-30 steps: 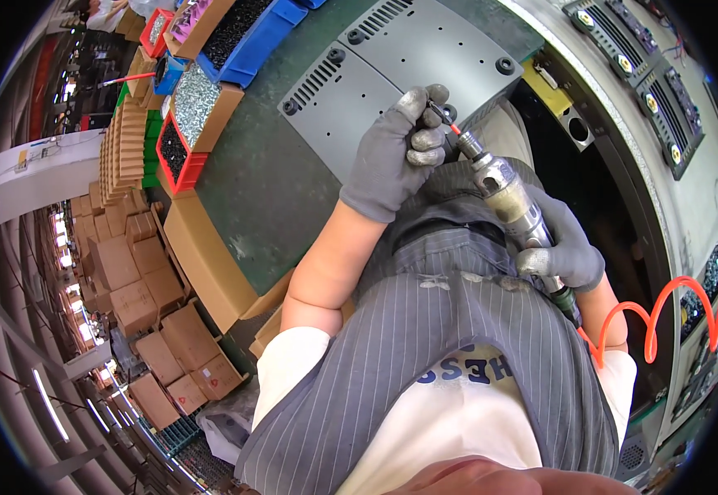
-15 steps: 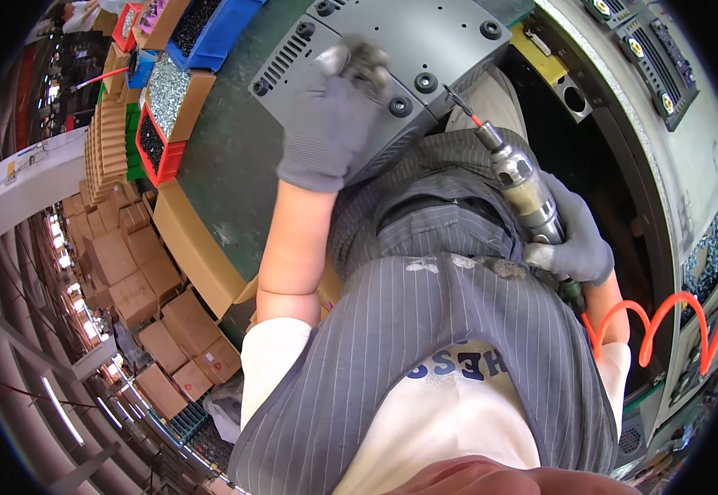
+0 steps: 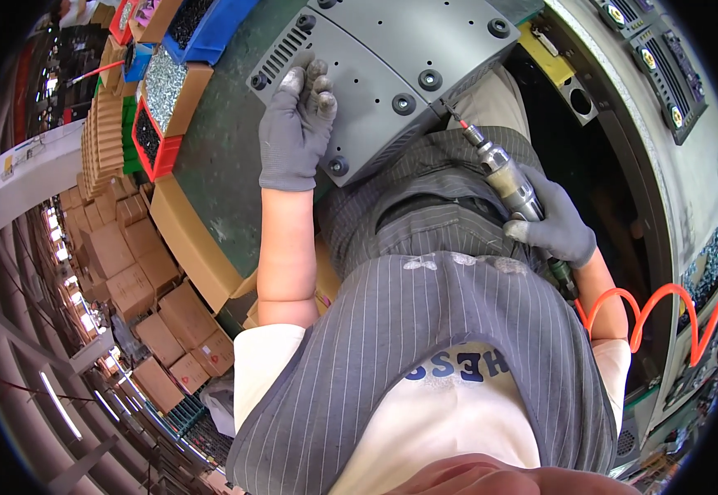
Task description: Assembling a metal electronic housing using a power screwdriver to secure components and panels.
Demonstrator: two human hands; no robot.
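Note:
A grey metal case (image 3: 375, 62) lies on the bench with several round black feet, small holes and a row of slots on its upper face. Over its left part, near the slots, is my left hand (image 3: 293, 136) in a grey glove. Its fingers are curled in, and whatever they may hold is hidden. My right hand (image 3: 561, 227), also gloved, grips a pneumatic screwdriver (image 3: 507, 183). The tool's bit points up and left, close to the near right edge of the case by a black foot (image 3: 430, 79). An orange coiled hose (image 3: 652, 309) trails from the tool.
Bins of small parts stand at the far left: a blue bin (image 3: 210, 31), a red bin (image 3: 148, 139) and a cardboard box of silvery screws (image 3: 165, 87). Cardboard cartons (image 3: 132, 289) are stacked beyond. On the right, dark panels (image 3: 664, 78) lie on a grey surface.
My left hand has moved left across the case, uncovering a foot near its lower corner. The screwdriver and my right hand have shifted slightly left.

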